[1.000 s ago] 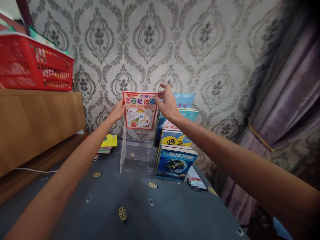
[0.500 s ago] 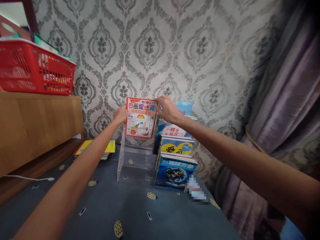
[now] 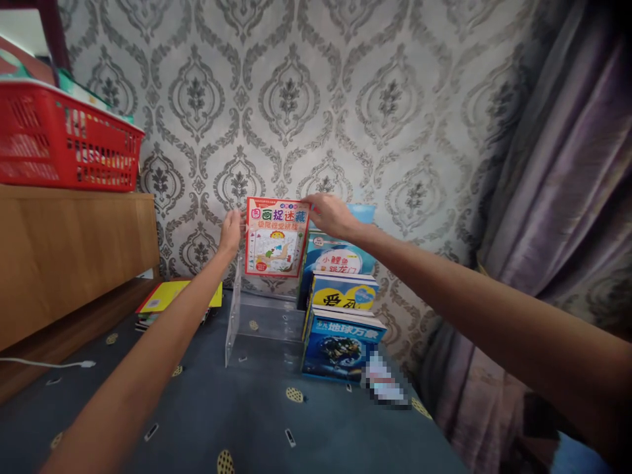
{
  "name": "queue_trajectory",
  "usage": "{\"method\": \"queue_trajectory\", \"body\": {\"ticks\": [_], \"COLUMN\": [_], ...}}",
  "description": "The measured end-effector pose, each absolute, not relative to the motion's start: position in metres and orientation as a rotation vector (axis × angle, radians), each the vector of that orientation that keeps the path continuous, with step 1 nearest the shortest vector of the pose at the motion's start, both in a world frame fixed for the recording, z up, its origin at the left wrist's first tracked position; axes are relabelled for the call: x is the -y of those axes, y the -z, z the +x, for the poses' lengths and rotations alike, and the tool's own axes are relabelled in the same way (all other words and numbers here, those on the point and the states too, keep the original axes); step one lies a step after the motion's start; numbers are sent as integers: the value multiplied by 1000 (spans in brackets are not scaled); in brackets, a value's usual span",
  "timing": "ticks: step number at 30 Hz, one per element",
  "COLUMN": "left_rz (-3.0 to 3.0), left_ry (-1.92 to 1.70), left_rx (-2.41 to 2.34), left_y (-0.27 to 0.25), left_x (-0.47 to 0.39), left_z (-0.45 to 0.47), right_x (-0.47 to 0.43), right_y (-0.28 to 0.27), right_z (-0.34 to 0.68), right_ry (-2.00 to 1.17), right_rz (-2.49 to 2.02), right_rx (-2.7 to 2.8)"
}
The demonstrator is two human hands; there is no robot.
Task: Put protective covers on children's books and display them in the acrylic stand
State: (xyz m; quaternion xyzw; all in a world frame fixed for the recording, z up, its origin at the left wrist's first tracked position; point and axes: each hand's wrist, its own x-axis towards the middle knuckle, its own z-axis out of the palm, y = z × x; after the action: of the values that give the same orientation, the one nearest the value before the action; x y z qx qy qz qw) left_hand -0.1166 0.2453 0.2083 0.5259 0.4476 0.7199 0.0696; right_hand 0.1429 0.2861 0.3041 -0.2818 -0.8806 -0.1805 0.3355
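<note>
A thin book with a red border stands upright in the back tier of a clear acrylic stand. My right hand pinches its top right corner, thumb in front. My left hand is beside the book's left edge, fingers stretched upward and slightly apart; whether a fingertip touches the edge I cannot tell. To the right, the stand's tiers hold a blue book with a white oval, a yellow and blue book and, in front, a blue book with a globe.
A stack of books with a yellow cover lies on the dark patterned cloth at left. A wooden cabinet carries a red basket. A white cable crosses the left side. A curtain hangs at right.
My left hand has loosened from the book's left edge and its fingers have straightened. My right hand still holds the top right corner. The view has shifted slightly.
</note>
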Motion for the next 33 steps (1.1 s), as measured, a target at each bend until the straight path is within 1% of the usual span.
{"method": "queue_trajectory", "body": {"ticks": [2, 7, 13, 21, 33], "left_rz": [1603, 1749, 1671, 1579, 1489], "left_ry": [-2178, -1960, -1955, -1990, -1890], "left_rx": [-1277, -1312, -1383, -1381, -1178], "left_y": [-202, -197, -200, -201, -199], "left_x": [-243, -249, -267, -276, -262], "left_z": [-115, -119, -129, -126, -111], "right_x": [-289, -291, -295, -305, -304], "right_y": [-303, -306, -315, -316, -316], "right_z": [143, 142, 143, 142, 144], "right_ry": [460, 489, 522, 518, 535], "right_rz": [-723, -747, -820, -785, -767], "right_rx": [2296, 2312, 2355, 2328, 2342]}}
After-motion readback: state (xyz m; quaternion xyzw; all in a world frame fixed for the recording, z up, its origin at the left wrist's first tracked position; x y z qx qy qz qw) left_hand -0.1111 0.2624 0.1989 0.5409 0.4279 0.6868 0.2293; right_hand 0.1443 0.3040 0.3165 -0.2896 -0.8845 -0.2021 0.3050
